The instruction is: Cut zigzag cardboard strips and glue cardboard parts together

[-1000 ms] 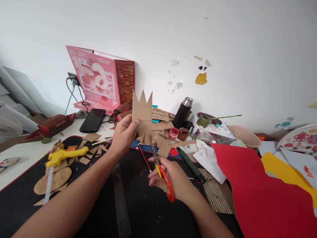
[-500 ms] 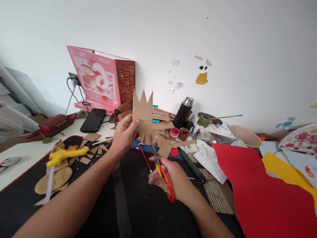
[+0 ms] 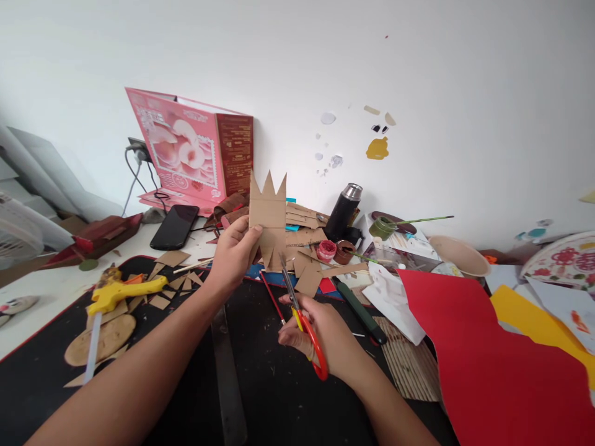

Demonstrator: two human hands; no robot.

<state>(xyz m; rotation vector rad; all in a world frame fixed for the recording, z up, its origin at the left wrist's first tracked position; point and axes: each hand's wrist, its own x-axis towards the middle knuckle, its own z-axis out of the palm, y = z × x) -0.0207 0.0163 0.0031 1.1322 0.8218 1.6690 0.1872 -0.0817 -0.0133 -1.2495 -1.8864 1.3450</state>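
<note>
A brown cardboard piece [image 3: 268,210] stands upright in my left hand [image 3: 235,248], pinched at its left edge between thumb and fingers. Pointed teeth are cut along its top, and its lower end also has a pointed cut. My right hand [image 3: 320,334] is closed round the red and yellow handles of a pair of scissors [image 3: 294,297]. Their blades look nearly together and point up toward the cardboard's lower end; whether the tips touch it I cannot tell. Beneath the hands lies a black mat [image 3: 279,396] with a flat metal ruler-like strip [image 3: 229,378] on it.
On the left are a yellow glue gun [image 3: 125,291], cardboard scraps [image 3: 160,301] and a phone [image 3: 175,227]. Behind stand a pink box [image 3: 186,148], a black flask [image 3: 344,212] and paint jars [image 3: 326,250]. A green cutter [image 3: 360,310] and red sheet [image 3: 483,353] lie right.
Almost nothing differs. Both hands, the cardboard and the scissors keep the same positions; the view has shifted very slightly.
</note>
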